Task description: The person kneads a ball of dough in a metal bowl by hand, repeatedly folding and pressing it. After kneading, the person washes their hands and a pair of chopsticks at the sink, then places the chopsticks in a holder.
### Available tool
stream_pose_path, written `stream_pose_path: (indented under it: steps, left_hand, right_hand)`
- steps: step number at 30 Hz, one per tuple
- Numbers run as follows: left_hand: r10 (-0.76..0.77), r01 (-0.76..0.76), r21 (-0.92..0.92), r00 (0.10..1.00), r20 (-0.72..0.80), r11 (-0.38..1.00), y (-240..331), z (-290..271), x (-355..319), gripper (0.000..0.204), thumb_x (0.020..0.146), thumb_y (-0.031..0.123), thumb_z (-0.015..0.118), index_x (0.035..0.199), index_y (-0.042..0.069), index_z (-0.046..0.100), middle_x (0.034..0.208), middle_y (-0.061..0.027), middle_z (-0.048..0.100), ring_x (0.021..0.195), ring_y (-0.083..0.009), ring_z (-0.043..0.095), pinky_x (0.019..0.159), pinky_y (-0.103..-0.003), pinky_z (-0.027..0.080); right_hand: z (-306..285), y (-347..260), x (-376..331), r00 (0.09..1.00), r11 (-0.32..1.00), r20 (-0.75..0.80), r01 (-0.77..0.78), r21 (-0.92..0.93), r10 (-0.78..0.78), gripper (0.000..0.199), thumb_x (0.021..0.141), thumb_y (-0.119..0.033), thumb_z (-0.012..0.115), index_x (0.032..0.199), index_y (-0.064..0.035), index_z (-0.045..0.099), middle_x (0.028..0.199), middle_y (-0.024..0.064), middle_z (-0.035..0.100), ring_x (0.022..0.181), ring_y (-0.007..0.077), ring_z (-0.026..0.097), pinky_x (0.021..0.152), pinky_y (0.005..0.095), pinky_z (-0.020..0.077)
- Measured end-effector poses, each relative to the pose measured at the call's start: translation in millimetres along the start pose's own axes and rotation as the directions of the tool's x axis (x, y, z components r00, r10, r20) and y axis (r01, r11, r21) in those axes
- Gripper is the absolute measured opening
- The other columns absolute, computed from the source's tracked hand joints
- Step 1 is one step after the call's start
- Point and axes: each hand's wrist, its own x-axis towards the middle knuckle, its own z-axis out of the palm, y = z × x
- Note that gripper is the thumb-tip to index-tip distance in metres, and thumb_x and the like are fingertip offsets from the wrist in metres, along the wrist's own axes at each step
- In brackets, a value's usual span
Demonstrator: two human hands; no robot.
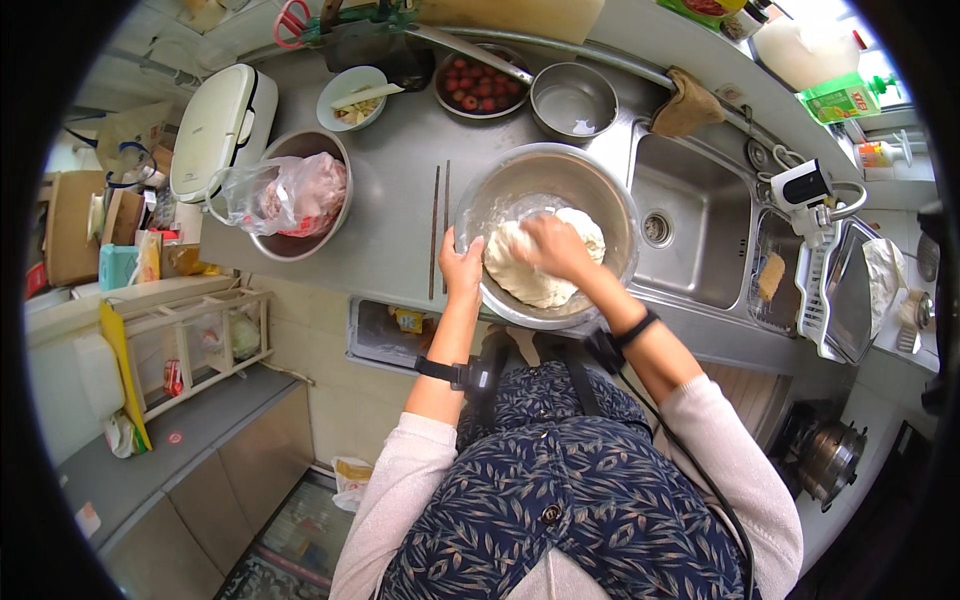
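A wide steel mixing bowl (622,218) stands on the counter directly in front of me, with a pale lump of dough (528,282) in it. My left hand (463,268) is closed on the bowl's left rim, thumb along the edge. Inside the bowl, my right hand (556,246) has its fingers curled into the dough, a little blurred by motion. Floury smears coat the bowl's inner wall. Just left of the bowl lies a pair of dark chopsticks (440,228).
Left on the counter stands a bowl (338,215) holding a plastic bag of raw minced meat (318,190). Behind are a small bowl (326,112), red fruit (478,86) in a bowl and a steel pan (573,98). The sink (690,270) is right.
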Motion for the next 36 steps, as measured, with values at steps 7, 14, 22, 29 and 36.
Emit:
stream_pose_path:
  steps: [7,14,22,29,36]
  left_hand:
    - [0.069,-0.069,-0.061,0.998,-0.003,0.996,-15.4,-3.3,1.3,0.047,0.079,-0.001,0.064,0.123,-0.005,0.047,0.108,-0.0111,0.06,0.091,-0.0162,0.058,0.081,-0.028,0.047]
    - [0.08,-0.08,0.013,0.997,0.007,0.997,-15.4,-3.5,-4.9,0.057,0.08,0.001,0.061,0.131,-0.01,0.039,0.12,-0.0177,0.055,0.104,-0.02,0.055,0.091,-0.03,0.043]
    - [0.132,-0.13,0.062,0.991,-0.035,0.99,-16.8,-2.6,-3.6,0.054,0.079,0.0,0.06,0.129,-0.01,0.041,0.119,-0.0185,0.055,0.105,-0.0209,0.055,0.091,-0.03,0.043]
    - [0.081,-0.081,-0.035,0.997,-0.006,0.996,-17.5,-3.0,-8.5,0.051,0.08,-0.001,0.058,0.128,-0.01,0.042,0.113,-0.0167,0.059,0.099,-0.0199,0.058,0.088,-0.03,0.045]
    - [0.15,-0.146,0.102,0.988,-0.031,0.984,-23.4,-4.6,-3.6,0.051,0.078,-0.001,0.058,0.127,-0.006,0.045,0.111,-0.0159,0.059,0.099,-0.0217,0.058,0.088,-0.032,0.045]
  right_hand:
    - [2.8,-27.0,-86.3,0.981,0.956,0.018,0.19,-0.223,-0.191,0.069,0.08,-0.041,0.064,0.13,0.0013,0.044,0.141,0.0202,0.036,0.134,0.0352,0.03,0.109,0.048,0.0247]
    - [-64.1,-10.5,-32.8,0.982,0.997,-0.186,-0.021,-0.072,0.007,0.037,0.093,-0.032,0.053,0.081,0.0003,0.068,0.091,0.0108,0.069,0.096,0.025,0.061,0.081,0.0359,0.0466]
    - [13.5,-13.4,5.3,0.887,0.867,0.286,-0.434,0.245,0.362,0.075,0.088,-0.06,0.048,0.053,0.0045,0.059,0.047,0.0174,0.052,0.049,0.0264,0.054,0.056,0.0403,0.0449]
    - [51.2,8.9,-3.0,0.952,0.952,0.069,-0.293,-0.086,0.299,0.072,0.091,-0.056,0.043,0.057,0.0036,0.064,0.059,0.0251,0.059,0.063,0.0401,0.062,0.062,0.0458,0.0498]
    - [-7.2,13.4,-4.0,0.679,0.672,0.725,-0.591,0.447,0.115,0.081,0.088,-0.071,0.031,0.089,0.002,0.065,0.083,0.0092,0.067,0.07,0.0222,0.06,0.07,0.0348,0.0477]
